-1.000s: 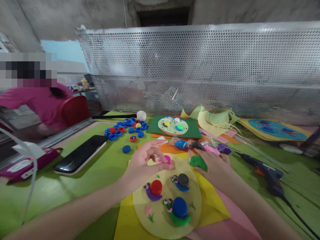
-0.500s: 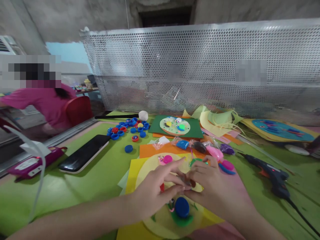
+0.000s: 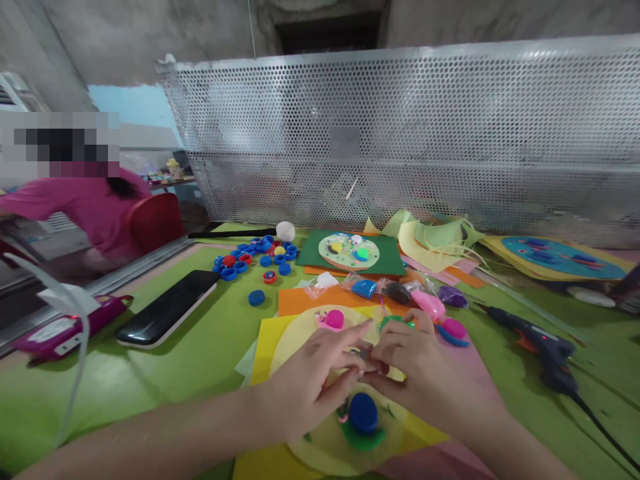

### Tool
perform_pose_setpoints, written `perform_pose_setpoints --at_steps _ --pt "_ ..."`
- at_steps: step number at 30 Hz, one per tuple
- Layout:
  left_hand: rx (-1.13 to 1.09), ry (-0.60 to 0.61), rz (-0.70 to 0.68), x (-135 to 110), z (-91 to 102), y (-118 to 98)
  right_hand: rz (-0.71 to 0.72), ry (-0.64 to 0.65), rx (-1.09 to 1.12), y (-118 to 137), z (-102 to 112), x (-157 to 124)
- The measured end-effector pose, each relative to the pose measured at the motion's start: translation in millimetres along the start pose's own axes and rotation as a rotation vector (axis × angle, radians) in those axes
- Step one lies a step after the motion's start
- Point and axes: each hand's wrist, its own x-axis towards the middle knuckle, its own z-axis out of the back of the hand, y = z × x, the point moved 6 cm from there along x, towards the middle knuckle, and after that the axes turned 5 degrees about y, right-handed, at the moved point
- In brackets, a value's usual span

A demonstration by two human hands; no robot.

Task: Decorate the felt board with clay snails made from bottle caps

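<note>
My left hand (image 3: 320, 370) and my right hand (image 3: 420, 363) meet over a pale yellow paper circle (image 3: 290, 347). Their fingertips are pinched together around something small and dark, mostly hidden by the fingers. Below them on the circle sits a blue bottle cap (image 3: 363, 413) above a curved green piece of clay (image 3: 361, 439). A pink bottle cap (image 3: 335, 319) lies near the circle's top, beyond my left hand. Past my right hand is another pink cap (image 3: 455, 327) with a blue clay strip (image 3: 453, 338) under it.
A glue gun (image 3: 537, 340) lies at right, a phone (image 3: 170, 307) and purple power strip (image 3: 75, 327) at left. Blue and red caps (image 3: 260, 247), bagged clay (image 3: 364, 288) and a decorated circle on green card (image 3: 310, 250) lie behind. A perforated metal panel (image 3: 400, 133) stands at the back.
My fingers have shifted slightly around the small piece, my left fingers curling closer to the right ones. The things on the table stay where they were.
</note>
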Motion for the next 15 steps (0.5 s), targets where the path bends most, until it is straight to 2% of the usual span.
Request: perform_pose_setpoints --at_steps 2,7,15 --pt "-0.026 0.024 0.017 0 0.5 -2 -0.004 -0.023 -0.003 -2 3 -1" --pt "-0.020 0.074 -0.077 1 0.9 -15 -0.036 -0.008 0.017 -4 7 0" --pt "-0.004 0.111 -0.057 -1 -11.0 -11 -0.081 -0.068 -0.044 2 1 1"
